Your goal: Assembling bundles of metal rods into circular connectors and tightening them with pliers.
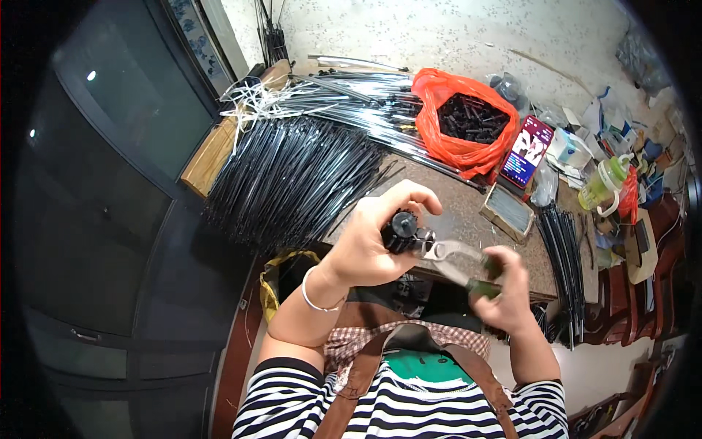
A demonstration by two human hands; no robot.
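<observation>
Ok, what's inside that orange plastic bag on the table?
The orange bag lies open, showing a heap of small black parts. Whatever sits deeper under the heap is covered.

Brown table bears black rods, orange bag, phone.

light: bright, even overhead | edges: dark fisheye vignette, bent lines | hands slightly blurred

Black knob in left hand: matt ribbed plastic. Pliers in right hand: bare shiny metal jaws, dark green rubbery grips. Rods: glossy black w/ metal glint. Bag: thin glossy orange plastic, crinkled. Tabletop: matt brown, speckled, stone-like. Plank: raw wood. Bracelet: polished metal. Apron: smooth brown leather-look.
</observation>
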